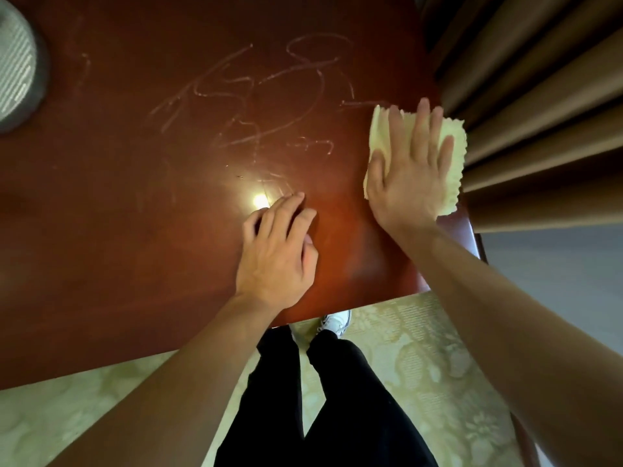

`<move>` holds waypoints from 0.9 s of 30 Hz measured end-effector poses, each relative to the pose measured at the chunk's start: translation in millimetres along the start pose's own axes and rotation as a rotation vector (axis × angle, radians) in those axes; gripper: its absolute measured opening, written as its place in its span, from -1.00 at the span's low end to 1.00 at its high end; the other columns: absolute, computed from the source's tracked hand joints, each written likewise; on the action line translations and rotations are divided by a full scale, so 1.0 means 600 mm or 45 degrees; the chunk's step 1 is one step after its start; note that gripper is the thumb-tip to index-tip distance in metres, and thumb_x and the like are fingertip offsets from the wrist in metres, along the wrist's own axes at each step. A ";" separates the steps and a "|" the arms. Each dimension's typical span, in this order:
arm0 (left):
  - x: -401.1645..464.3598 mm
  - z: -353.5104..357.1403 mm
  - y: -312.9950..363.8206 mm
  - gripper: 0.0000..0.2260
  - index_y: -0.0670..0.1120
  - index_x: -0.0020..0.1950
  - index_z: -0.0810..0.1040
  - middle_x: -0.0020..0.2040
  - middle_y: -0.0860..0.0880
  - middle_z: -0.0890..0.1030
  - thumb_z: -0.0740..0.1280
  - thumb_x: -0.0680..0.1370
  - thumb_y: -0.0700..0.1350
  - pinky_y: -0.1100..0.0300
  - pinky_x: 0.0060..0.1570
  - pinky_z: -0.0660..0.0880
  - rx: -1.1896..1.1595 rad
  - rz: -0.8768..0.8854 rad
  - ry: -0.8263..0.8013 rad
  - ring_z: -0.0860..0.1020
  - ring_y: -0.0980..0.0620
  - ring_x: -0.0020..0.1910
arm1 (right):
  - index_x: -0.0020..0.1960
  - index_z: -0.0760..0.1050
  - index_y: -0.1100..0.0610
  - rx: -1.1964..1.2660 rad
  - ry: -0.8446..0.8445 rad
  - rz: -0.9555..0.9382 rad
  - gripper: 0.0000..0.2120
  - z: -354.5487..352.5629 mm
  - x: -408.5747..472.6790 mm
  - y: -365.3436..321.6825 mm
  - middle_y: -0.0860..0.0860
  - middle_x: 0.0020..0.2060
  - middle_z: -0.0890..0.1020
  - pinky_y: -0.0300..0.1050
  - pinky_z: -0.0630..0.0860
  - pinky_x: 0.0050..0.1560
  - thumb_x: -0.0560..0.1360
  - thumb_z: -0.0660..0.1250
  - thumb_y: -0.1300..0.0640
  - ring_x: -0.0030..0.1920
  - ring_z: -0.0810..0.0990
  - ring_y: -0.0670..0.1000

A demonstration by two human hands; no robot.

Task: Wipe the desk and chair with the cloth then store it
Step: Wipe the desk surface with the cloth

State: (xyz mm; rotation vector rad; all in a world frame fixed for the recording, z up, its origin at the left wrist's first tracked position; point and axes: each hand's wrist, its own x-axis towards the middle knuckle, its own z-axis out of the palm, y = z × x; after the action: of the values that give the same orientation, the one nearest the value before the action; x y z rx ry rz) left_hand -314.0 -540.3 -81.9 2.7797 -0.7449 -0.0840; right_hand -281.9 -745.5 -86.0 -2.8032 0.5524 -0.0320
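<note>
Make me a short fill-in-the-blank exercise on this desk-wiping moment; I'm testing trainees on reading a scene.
1. The yellow cloth lies flat under the ____ hand.
2. The left hand rests on the desk holding ____.
3. Pale scribbled ____ cover the desk beyond the left hand.
4. The cloth lies near the desk edge beside the brown ____.

Missing words: right; nothing; marks; curtain

The desk (135, 230) is dark reddish wood, polished, with pale smeared streaks (256, 106) across its top. A yellow cloth (453, 146) lies flat by its right edge under the spread right hand (409, 176). The left hand (279, 251) rests on fingertips left of it. A grey round object (17, 65) sits far left.
</note>
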 end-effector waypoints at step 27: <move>-0.002 0.002 -0.008 -0.76 -0.19 0.13 0.56 0.31 -0.14 0.54 0.27 0.52 -0.13 -0.01 0.27 0.36 -0.194 0.009 0.061 0.46 -0.10 0.38 | 0.49 0.36 0.12 0.037 -0.158 -0.594 -0.53 0.029 -0.021 -0.088 0.16 0.53 0.28 0.16 -0.04 0.56 0.66 -0.01 0.01 0.57 0.11 0.18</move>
State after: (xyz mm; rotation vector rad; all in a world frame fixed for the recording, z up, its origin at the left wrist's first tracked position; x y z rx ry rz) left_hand -312.6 -535.9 -84.4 2.6253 -0.7056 -0.0692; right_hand -272.9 -689.1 -87.8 -2.8154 -0.1358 0.0387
